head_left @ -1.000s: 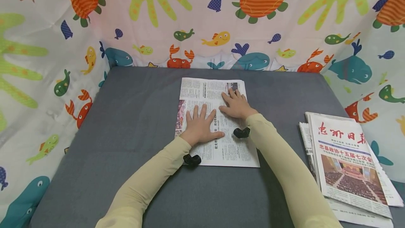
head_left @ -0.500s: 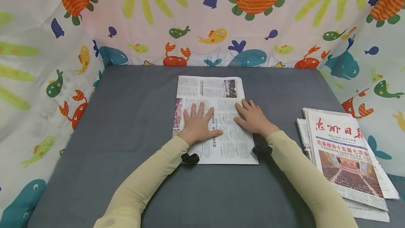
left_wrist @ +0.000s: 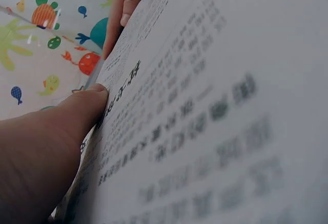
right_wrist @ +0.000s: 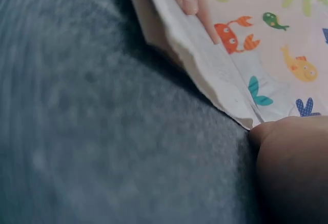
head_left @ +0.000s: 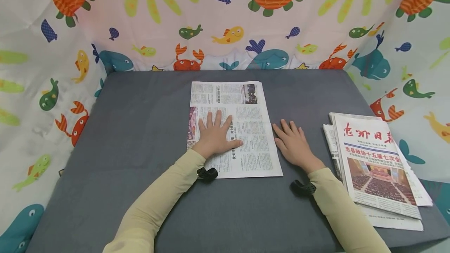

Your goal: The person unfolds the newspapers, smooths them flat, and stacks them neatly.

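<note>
Got the left hand (head_left: 213, 138) pressed flat on the newspaper (head_left: 253, 136), around mid table (head_left: 140, 128), fingers fanned. Got the right hand (head_left: 295, 147) stretched out too, fingers pretty straight, just past the newspaper's right edge; can't tell if touching. Loads of room leftward, way less toward the newspaper stack (head_left: 379, 171).

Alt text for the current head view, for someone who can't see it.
A person's left hand lies spread on a newspaper on a gray table, right hand beside the newspaper's right edge. Farther right lies a stack of newspapers; sea-animal fabric hangs behind.
</note>
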`<state>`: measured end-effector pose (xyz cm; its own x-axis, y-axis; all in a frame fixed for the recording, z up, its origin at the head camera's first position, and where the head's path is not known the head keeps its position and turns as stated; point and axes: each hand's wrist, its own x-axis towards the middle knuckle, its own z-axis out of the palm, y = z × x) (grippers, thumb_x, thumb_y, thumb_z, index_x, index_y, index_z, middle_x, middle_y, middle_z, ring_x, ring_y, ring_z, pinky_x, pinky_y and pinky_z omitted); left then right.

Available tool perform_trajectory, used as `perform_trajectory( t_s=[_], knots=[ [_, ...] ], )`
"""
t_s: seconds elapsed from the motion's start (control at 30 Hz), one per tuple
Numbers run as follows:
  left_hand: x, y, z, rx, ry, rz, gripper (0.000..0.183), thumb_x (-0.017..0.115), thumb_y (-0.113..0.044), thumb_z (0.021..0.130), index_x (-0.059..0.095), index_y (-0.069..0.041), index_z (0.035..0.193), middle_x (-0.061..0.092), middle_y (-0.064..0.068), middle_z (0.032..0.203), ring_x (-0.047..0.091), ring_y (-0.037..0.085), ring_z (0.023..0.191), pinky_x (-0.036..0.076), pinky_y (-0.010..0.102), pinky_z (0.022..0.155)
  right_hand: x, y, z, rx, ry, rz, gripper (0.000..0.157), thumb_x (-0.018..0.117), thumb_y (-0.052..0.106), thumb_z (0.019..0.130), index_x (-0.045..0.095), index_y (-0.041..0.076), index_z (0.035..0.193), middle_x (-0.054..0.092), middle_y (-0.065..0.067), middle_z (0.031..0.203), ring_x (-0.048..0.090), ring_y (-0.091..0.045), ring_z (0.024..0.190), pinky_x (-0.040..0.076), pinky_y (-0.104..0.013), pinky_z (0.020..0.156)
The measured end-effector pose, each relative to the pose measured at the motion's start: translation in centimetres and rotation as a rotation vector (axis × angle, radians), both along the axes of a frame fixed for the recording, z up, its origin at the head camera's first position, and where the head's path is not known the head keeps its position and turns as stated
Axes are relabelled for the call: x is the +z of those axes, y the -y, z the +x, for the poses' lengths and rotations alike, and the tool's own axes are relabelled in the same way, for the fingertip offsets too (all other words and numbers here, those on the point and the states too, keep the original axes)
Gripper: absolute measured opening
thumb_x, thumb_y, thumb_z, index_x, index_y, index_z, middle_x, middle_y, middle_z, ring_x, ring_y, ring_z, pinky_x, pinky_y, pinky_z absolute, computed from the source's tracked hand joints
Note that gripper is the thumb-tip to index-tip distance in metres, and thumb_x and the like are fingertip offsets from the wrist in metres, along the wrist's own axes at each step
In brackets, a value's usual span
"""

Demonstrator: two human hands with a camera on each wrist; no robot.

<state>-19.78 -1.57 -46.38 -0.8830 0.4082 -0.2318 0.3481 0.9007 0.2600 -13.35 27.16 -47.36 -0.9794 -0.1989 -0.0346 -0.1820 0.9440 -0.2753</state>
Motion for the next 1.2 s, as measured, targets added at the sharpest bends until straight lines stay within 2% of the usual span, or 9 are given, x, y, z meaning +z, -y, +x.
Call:
perform_trajectory(
  t_s=[0.3,0.47,0.53,0.67,0.73,0.83,0.97,1.2],
  knots=[
    [0.0,-0.2,-0.1,0.005,0.012,0.012,0.105,0.054,-0.081,0.085,0.015,-0.025,0.166,-0.002,0.018,0.173,-0.007,0.049,0.157,0.004,0.075,0.120,-0.2,0.0,0.2,-0.013,-0.009,-0.003,0.054,0.044,0.023,0.108,0.035,0.006,0.159,0.021,-0.027,0.167,0.011,-0.054,0.154,0.009,-0.072,0.121],
    [0.8,-1.4,1.0,0.017,0.032,0.039,0.102,0.056,-0.078,0.087,0.017,-0.026,0.165,0.000,0.017,0.173,-0.004,0.048,0.158,0.006,0.072,0.121,-0.3,0.0,0.3,-0.008,0.003,-0.019,0.054,0.045,0.023,0.108,0.036,0.005,0.158,0.021,-0.028,0.167,0.011,-0.055,0.154,0.009,-0.073,0.120],
    [1.5,-2.7,1.9,-0.011,0.032,0.029,0.100,0.055,-0.078,0.087,0.018,-0.029,0.165,0.001,0.016,0.173,-0.002,0.047,0.158,0.010,0.071,0.121,-0.3,0.0,0.3,-0.010,0.010,-0.030,0.054,0.045,0.023,0.108,0.037,0.005,0.158,0.021,-0.028,0.167,0.011,-0.055,0.154,0.009,-0.074,0.120],
    [2.7,-5.9,4.2,-0.131,0.053,-0.014,0.100,0.056,-0.082,0.084,0.020,-0.033,0.164,0.004,0.013,0.174,0.003,0.046,0.159,0.017,0.073,0.120,-0.2,-0.1,0.2,-0.007,0.019,-0.052,0.053,0.045,0.023,0.108,0.037,0.006,0.158,0.021,-0.028,0.167,0.010,-0.055,0.154,0.008,-0.075,0.119],
    [2.9,-7.2,5.2,-0.187,0.071,-0.027,0.104,0.058,-0.083,0.081,0.020,-0.034,0.164,0.004,0.012,0.174,0.004,0.046,0.159,0.019,0.075,0.117,-0.2,-0.1,0.1,-0.002,0.020,-0.063,0.053,0.046,0.023,0.108,0.037,0.006,0.158,0.021,-0.028,0.167,0.009,-0.055,0.154,0.007,-0.075,0.119],
    [2.9,-8.5,6.4,-0.228,0.094,-0.042,0.110,0.063,-0.085,0.077,0.020,-0.034,0.164,0.004,0.013,0.174,0.006,0.048,0.158,0.022,0.077,0.114,-0.2,0.0,0.0,0.007,0.015,-0.069,0.054,0.047,0.023,0.107,0.038,0.006,0.157,0.022,-0.028,0.166,0.010,-0.055,0.154,0.008,-0.076,0.118],
    [2.5,-9.1,7.0,-0.237,0.069,-0.075,0.115,0.066,-0.086,0.072,0.020,-0.035,0.164,0.007,0.013,0.173,0.008,0.048,0.158,0.025,0.078,0.112,-0.2,0.1,0.0,0.008,0.017,-0.070,0.054,0.048,0.024,0.107,0.038,0.006,0.157,0.022,-0.028,0.166,0.011,-0.056,0.154,0.008,-0.076,0.118],
    [2.6,-9.4,6.8,-0.249,0.038,-0.081,0.113,0.067,-0.085,0.073,0.022,-0.034,0.164,0.011,0.014,0.173,0.012,0.049,0.157,0.027,0.079,0.110,0.1,-0.1,-0.2,-0.008,0.022,-0.048,0.054,0.047,0.025,0.108,0.038,0.007,0.158,0.021,-0.028,0.167,0.010,-0.055,0.154,0.008,-0.076,0.119]
  ],
)
